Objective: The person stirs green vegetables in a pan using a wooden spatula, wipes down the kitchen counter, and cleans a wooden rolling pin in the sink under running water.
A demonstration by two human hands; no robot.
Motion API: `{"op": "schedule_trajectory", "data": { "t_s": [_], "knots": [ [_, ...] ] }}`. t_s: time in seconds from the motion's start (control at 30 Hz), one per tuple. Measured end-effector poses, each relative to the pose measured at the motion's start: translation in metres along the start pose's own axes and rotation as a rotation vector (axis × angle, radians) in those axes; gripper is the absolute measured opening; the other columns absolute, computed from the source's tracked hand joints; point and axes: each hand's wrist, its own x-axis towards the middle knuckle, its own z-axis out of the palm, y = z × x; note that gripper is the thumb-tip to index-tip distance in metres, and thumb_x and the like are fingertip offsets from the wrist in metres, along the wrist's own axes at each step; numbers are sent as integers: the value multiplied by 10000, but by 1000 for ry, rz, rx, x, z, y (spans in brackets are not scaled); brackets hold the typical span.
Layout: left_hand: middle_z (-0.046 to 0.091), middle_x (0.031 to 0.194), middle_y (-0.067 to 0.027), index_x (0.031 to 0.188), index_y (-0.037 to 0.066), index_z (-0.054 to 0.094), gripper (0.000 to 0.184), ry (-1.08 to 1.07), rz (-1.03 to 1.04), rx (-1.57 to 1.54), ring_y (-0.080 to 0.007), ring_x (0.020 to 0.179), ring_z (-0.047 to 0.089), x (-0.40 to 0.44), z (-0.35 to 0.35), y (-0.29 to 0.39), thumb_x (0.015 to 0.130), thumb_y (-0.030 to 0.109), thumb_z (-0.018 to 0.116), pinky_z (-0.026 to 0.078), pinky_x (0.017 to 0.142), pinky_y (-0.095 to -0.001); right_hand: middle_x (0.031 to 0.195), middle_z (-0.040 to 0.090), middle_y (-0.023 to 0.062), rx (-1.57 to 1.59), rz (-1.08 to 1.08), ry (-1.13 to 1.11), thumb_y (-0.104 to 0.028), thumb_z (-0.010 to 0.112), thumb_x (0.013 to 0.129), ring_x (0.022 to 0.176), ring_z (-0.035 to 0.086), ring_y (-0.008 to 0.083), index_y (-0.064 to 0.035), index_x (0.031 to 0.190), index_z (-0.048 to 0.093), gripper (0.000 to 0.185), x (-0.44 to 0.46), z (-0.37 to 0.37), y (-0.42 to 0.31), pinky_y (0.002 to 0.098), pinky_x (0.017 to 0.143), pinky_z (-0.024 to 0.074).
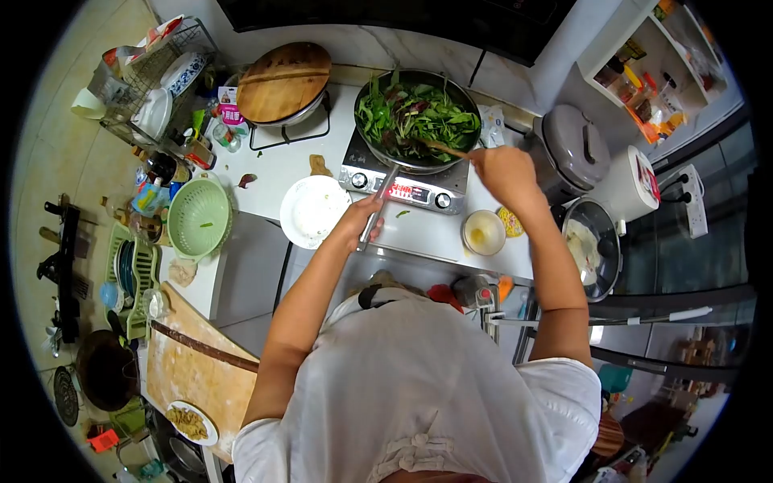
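Observation:
A frying pan (475,101) full of leafy greens (415,109) sits on an induction cooker (411,196) with a lit red display. My left hand (360,223) is wrapped round the pan's metal handle (385,187). In my right hand (507,175) is a wooden spatula (443,147), its far end in among the greens and partly hidden by them. A white plate (314,212) with a few green bits lies left of my left hand. Below my right hand stands a small bowl (484,233) with yellowish residue.
A wok with a wooden lid (283,84) stands on the back left burner. The green colander (199,219) is at the left counter edge. To the right are a rice cooker (572,145) and a glass-lidded pot (592,249). A floury board (193,354) lies lower left.

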Motion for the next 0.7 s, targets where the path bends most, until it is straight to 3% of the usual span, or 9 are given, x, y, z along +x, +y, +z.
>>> {"op": "schedule_trajectory", "data": {
  "t_s": [0.07, 0.1, 0.17, 0.27, 0.37, 0.47, 0.5, 0.7],
  "knots": [
    [514, 632, -21, 1099, 157, 516, 147, -3, 3, 2, -119, 426, 453, 0, 1, 0, 982, 229, 464, 358, 371, -256, 742, 675, 139, 15, -52, -75, -256, 578, 856, 691, 658, 326, -167, 975, 726, 210, -3, 0, -16, 458, 636, 517],
    [514, 632, -22, 1093, 156, 514, 142, -5, 6, 3, -119, 425, 452, 0, 0, -1, 981, 228, 465, 357, 369, -257, 732, 675, 150, 107, -115, 32, -214, 558, 835, 693, 669, 325, -117, 839, 720, 189, 0, 18, -22, 441, 615, 525],
    [515, 632, -23, 1081, 151, 511, 134, -9, 11, 3, -121, 421, 451, 1, 0, -1, 979, 227, 469, 357, 366, -259, 742, 679, 153, 112, -114, -26, -189, 551, 839, 705, 673, 327, -114, 876, 717, 185, 23, 64, -33, 432, 631, 528],
    [516, 628, -26, 1072, 142, 508, 131, -14, 16, 0, -124, 415, 452, 0, 1, 0, 977, 226, 475, 356, 362, -260, 747, 681, 156, 112, -23, 61, -163, 529, 856, 702, 676, 332, -117, 915, 710, 196, 52, 113, -42, 438, 628, 529],
    [517, 621, -31, 1073, 135, 510, 137, -19, 20, -18, -127, 413, 455, 1, -2, -2, 978, 228, 476, 356, 360, -259, 701, 661, 167, 194, 30, 162, -244, 547, 894, 629, 655, 345, -136, 982, 688, 198, 60, 123, -37, 455, 560, 509],
    [516, 625, -30, 1085, 141, 511, 141, -18, 18, -20, -124, 414, 453, 0, -1, -1, 980, 227, 473, 355, 360, -257, 698, 660, 168, 207, 131, 179, -240, 547, 896, 622, 650, 358, -145, 995, 686, 195, 55, 106, -29, 464, 562, 505],
    [515, 626, -28, 1089, 143, 512, 143, -19, 15, -19, -123, 415, 453, 1, -1, -2, 981, 227, 469, 356, 361, -257, 712, 666, 179, 219, 154, 188, -170, 499, 894, 658, 670, 348, -98, 954, 682, 206, 50, 90, -26, 464, 599, 524],
    [508, 630, -21, 1103, 158, 520, 153, -24, 16, -1, -118, 425, 453, 2, -2, -2, 988, 234, 453, 353, 367, -254, 743, 672, 183, 186, 237, 299, -210, 514, 892, 714, 676, 348, -101, 925, 684, 205, 54, 86, 24, 461, 625, 527]
  ]
}}
